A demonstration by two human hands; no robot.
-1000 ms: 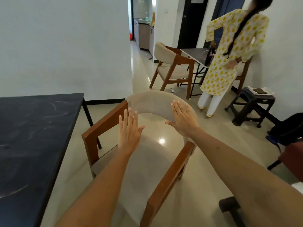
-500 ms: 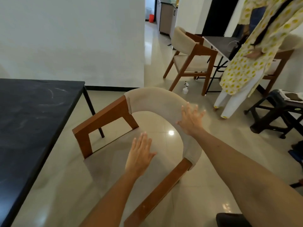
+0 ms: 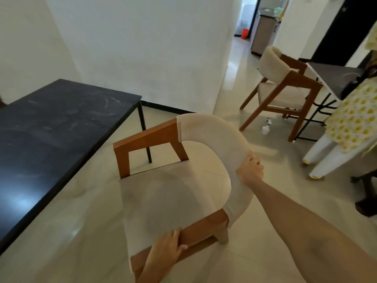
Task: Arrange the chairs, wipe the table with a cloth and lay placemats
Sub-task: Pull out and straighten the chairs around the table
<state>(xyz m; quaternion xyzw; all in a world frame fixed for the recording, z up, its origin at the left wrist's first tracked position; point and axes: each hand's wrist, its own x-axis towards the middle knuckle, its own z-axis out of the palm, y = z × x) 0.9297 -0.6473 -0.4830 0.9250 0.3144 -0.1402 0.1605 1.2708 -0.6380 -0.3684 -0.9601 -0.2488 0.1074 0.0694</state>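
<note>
Chair [image 3: 173, 193] stands on the floor just right of the dark surface [image 3: 51, 135], its open front facing it. Left hand [image 3: 165, 249] grips the near wooden armrest; right hand [image 3: 250, 170] curls over the padded backrest. Risks: an uneven pull could twist the chair; its far armrest could knock the surface leg [image 3: 145, 131]; the spray bottle [image 3: 266, 127] lies on the floor behind.

head view, looking down, close above chair [image 3: 173, 193]

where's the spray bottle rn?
Head view, right of centre: the spray bottle lies on the floor by the front leg of the far chair, beyond the near chair that both hands hold.
</note>
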